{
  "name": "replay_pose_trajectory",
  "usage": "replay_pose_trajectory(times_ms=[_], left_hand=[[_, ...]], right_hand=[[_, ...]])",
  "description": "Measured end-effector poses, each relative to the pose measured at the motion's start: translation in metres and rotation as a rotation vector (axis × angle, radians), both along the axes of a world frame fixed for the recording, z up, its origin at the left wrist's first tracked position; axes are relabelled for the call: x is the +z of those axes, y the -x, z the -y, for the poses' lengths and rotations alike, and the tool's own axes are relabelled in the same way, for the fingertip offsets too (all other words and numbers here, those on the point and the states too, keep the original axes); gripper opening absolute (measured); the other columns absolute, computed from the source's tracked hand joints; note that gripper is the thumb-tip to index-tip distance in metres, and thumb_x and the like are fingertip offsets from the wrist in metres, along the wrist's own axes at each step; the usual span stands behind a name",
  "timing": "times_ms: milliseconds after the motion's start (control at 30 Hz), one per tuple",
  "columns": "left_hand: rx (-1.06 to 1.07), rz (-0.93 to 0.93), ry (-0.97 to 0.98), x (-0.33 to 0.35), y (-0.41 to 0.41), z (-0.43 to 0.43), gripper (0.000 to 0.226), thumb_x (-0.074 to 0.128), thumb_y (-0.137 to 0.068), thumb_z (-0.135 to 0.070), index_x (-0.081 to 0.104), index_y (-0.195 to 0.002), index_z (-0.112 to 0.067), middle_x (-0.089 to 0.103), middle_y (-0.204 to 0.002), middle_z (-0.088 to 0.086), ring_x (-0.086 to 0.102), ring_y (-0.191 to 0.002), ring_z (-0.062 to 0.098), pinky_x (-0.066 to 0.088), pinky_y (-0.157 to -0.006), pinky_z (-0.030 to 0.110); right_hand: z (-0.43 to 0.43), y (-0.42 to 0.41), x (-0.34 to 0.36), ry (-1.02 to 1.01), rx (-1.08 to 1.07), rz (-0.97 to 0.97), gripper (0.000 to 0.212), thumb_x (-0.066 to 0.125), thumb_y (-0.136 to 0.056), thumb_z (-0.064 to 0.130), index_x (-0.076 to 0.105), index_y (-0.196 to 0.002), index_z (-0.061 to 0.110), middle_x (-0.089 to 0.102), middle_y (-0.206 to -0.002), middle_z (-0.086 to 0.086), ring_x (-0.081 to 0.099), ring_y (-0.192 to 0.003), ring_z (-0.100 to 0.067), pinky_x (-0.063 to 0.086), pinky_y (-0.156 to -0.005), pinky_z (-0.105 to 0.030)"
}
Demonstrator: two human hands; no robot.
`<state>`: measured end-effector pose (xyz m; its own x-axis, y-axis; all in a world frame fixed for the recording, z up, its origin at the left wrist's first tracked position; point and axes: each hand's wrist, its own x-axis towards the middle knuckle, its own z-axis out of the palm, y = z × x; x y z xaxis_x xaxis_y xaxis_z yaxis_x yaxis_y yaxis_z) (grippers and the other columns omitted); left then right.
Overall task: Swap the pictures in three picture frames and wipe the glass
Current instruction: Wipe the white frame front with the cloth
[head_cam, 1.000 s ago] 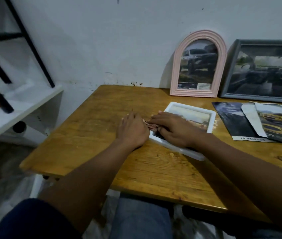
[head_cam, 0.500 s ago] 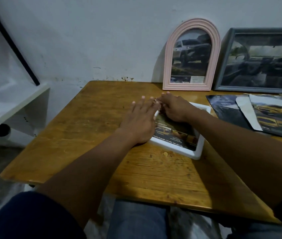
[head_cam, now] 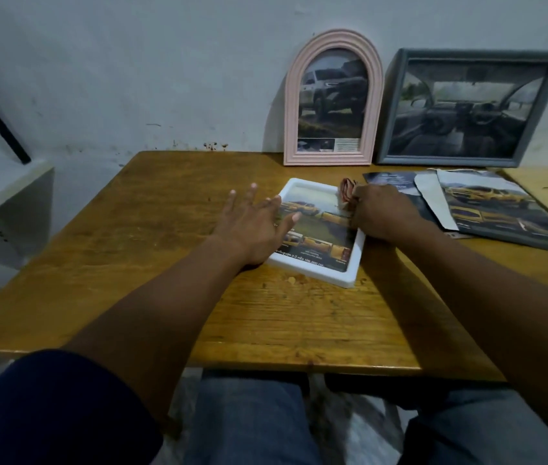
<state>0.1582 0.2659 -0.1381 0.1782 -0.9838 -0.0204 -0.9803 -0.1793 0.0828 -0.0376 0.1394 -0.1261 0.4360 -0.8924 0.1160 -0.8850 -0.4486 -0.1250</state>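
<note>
Head view, looking down at a wooden tabletop. White frame lying flat at centre of the picture, yellow-truck print inside. Left hand spread wide and flat, fingers splayed, palm pressing the frame's left edge. Right hand closed around a bunched reddish cloth, sitting on the upper right part of the glass. Pink arched frame and grey frame leaning upright against the wall at upper right, side by side, both with car pics. Loose prints piled at the right edge, just beside the right hand. Kinda dim overall.
</note>
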Motion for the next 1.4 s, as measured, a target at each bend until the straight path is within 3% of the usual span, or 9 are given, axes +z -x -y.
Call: replay_pose_trajectory(times_ms=[233, 333, 400, 467, 567, 733, 1000, 1167, 1400], left_hand=[[0.042, -0.036, 0.006, 0.003, 0.006, -0.001, 0.074, 0.015, -0.103, -0.064, 0.021, -0.162, -0.019, 0.020, -0.169, 0.008, 0.002, -0.158, 0.026, -0.003, -0.126, 0.052], [0.072, 0.000, 0.016, 0.009, 0.008, 0.003, 0.062, 0.029, -0.106, -0.055, 0.036, -0.156, -0.018, 0.040, -0.158, 0.015, 0.029, -0.150, 0.033, 0.014, -0.123, 0.052], [0.115, -0.012, 0.088, 0.013, 0.009, 0.007, 0.046, 0.046, -0.103, -0.047, 0.056, -0.139, -0.021, 0.064, -0.132, 0.011, 0.056, -0.120, 0.031, 0.042, -0.100, 0.046], [0.175, -0.053, 0.164, 0.016, 0.009, 0.011, 0.028, 0.058, -0.097, -0.038, 0.065, -0.119, -0.023, 0.068, -0.104, 0.003, 0.061, -0.090, 0.023, 0.043, -0.073, 0.037], [0.283, -0.179, 0.174, 0.017, 0.009, 0.016, 0.019, 0.069, -0.091, -0.030, 0.064, -0.107, -0.021, 0.065, -0.091, 0.000, 0.063, -0.081, 0.021, 0.054, -0.068, 0.036], [0.336, -0.288, 0.192, 0.017, 0.009, 0.018, 0.013, 0.072, -0.091, -0.025, 0.062, -0.097, -0.021, 0.066, -0.091, 0.002, 0.064, -0.083, 0.022, 0.058, -0.069, 0.039], [0.498, -0.653, 0.360, 0.025, -0.027, 0.011, 0.005, 0.068, -0.094, -0.020, 0.063, -0.095, -0.021, 0.069, -0.092, 0.003, 0.070, -0.082, 0.023, 0.063, -0.072, 0.045], [0.489, -0.750, 0.633, 0.059, -0.061, 0.023, 0.018, 0.061, -0.099, -0.014, 0.049, -0.111, -0.019, 0.066, -0.112, 0.005, 0.063, -0.085, 0.018, 0.052, -0.062, 0.032], [0.487, -0.752, 0.756, 0.084, -0.105, 0.057, 0.045, 0.060, -0.102, -0.015, 0.044, -0.144, -0.017, 0.059, -0.139, 0.009, 0.061, -0.118, 0.030, 0.053, -0.094, 0.040]], right_hand=[[-0.044, 0.026, 0.020, -0.082, 0.047, 0.055, 0.024, 0.056, -0.094, 0.019, 0.069, -0.113, 0.011, 0.066, -0.101, -0.015, 0.060, -0.082, -0.028, 0.044, -0.060, -0.029], [-0.049, 0.047, 0.038, -0.110, -0.049, 0.102, 0.017, 0.058, -0.097, 0.024, 0.066, -0.102, 0.010, 0.059, -0.083, -0.008, 0.056, -0.068, -0.021, 0.041, -0.052, -0.029], [-0.048, 0.061, 0.043, -0.093, -0.114, 0.044, 0.021, 0.058, -0.097, 0.029, 0.061, -0.102, 0.008, 0.058, -0.085, -0.009, 0.056, -0.073, -0.022, 0.045, -0.059, -0.032], [-0.051, 0.064, 0.043, -0.154, -0.128, -0.046, 0.029, 0.055, -0.097, 0.038, 0.059, -0.100, 0.010, 0.060, -0.089, -0.008, 0.059, -0.079, -0.022, 0.048, -0.064, -0.033], [-0.049, 0.055, 0.034, -0.052, -0.094, -0.087, 0.033, 0.055, -0.093, 0.045, 0.062, -0.107, 0.015, 0.062, -0.106, -0.004, 0.057, -0.104, -0.028, 0.048, -0.086, -0.040], [-0.051, 0.017, 0.032, -0.258, -0.066, 0.146, 0.020, 0.059, -0.094, 0.032, 0.056, -0.098, 0.013, 0.052, -0.077, 0.001, 0.056, -0.076, -0.019, 0.039, -0.051, -0.026], [-0.039, -0.031, 0.049, -0.471, -0.208, 0.775, 0.029, 0.065, -0.094, 0.019, 0.058, -0.118, 0.006, 0.065, -0.109, -0.012, 0.065, -0.094, -0.028, 0.058, -0.072, -0.038], [-0.025, -0.069, 0.081, -0.310, 0.028, 0.906, 0.017, 0.070, -0.090, 0.020, 0.068, -0.105, 0.013, 0.068, -0.094, -0.004, 0.065, -0.083, -0.020, 0.054, -0.065, -0.031], [0.017, -0.133, 0.092, -0.220, 0.209, 0.929, 0.034, 0.063, -0.092, 0.008, 0.060, -0.126, 0.013, 0.063, -0.113, -0.006, 0.063, -0.102, -0.023, 0.057, -0.075, -0.028]])
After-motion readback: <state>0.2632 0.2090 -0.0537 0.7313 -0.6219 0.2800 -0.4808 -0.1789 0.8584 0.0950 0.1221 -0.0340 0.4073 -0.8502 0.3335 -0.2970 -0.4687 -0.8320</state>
